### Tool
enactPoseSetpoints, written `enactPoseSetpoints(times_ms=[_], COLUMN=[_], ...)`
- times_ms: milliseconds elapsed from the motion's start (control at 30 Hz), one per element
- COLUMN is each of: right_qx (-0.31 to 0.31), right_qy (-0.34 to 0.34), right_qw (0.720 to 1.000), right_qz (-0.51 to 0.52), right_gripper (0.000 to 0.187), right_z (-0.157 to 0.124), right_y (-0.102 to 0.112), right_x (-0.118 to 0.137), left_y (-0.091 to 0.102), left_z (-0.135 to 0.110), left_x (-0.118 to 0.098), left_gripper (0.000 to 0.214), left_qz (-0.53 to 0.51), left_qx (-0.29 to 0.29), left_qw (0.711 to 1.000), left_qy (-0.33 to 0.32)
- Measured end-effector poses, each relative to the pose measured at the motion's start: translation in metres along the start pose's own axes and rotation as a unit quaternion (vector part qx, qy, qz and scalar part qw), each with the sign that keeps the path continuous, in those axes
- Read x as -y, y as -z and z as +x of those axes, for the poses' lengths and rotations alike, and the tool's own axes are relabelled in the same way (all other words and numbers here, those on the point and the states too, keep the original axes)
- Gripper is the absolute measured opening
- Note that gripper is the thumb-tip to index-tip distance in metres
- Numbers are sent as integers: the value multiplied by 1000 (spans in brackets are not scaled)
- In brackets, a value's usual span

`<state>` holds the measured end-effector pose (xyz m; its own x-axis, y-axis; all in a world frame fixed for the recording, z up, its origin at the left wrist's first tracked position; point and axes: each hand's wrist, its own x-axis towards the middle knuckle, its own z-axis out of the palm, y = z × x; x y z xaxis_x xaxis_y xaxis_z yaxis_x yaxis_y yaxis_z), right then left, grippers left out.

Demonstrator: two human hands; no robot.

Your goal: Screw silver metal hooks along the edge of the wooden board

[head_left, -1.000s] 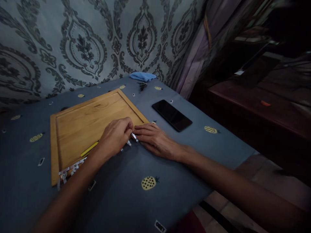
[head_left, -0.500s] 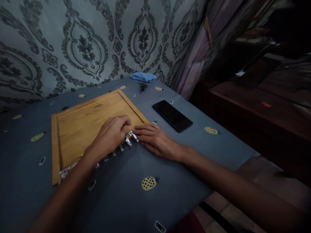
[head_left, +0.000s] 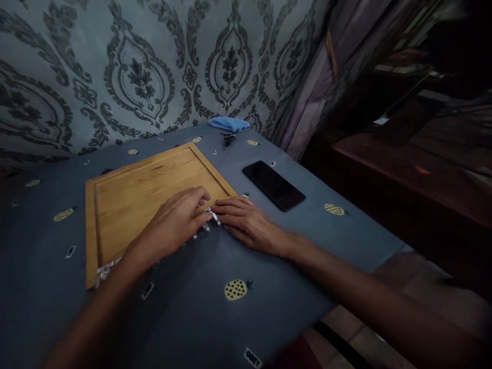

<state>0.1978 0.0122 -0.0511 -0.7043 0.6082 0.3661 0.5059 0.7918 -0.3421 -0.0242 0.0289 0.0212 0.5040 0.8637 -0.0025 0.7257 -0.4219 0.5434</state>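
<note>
A wooden board (head_left: 146,189) with a raised rim lies on the table. Along its near edge runs a row of small shiny metal pieces (head_left: 216,219), mostly covered by my left hand and forearm; their exact kind is unclear. My left hand (head_left: 175,218) is over the near edge, its thumb against the metal pieces near the right corner and its index finger bent, with a gap between the two. Stretched out flat, the fingers of my right hand (head_left: 248,223) rest at that corner, fingertips beside the end metal piece. More metal (head_left: 104,271) shows at the board's near left corner.
A black phone (head_left: 273,185) lies right of the board on the blue pineapple-print tablecloth (head_left: 284,271). Behind it are dark keys (head_left: 229,138) and a folded blue cloth (head_left: 229,124). A patterned wall covering (head_left: 184,72) borders the far side; the table edge drops away at right.
My left thumb and index finger have moved apart from a closer, curled grip, and the hand covers more of the metal pieces. My right hand has stayed in place. The view shifted slightly.
</note>
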Motion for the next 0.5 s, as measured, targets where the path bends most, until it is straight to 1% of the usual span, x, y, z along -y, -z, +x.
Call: enactPoseSetpoints(times_ms=[100,200,300,500], right_qx=[-9,-14,-16,-15], right_qy=[9,13,15,13], right_qw=[1000,1000,1000,1000], right_qz=[-5,-10,-10,-15], right_gripper=[36,37,38,40], right_z=[0,0,0,0], right_y=[-1,-2,-2,-2], right_x=[-1,-1,0,-1], left_y=[-10,-21,-29,-39], left_z=[-10,-16,-20,-20], left_x=[-5,-9,-9,-4], left_gripper=[33,50,62,67], left_qz=[5,19,18,6], left_qx=[3,-15,-36,-69], left_qw=[1000,999,998,996], left_qy=[13,34,47,47])
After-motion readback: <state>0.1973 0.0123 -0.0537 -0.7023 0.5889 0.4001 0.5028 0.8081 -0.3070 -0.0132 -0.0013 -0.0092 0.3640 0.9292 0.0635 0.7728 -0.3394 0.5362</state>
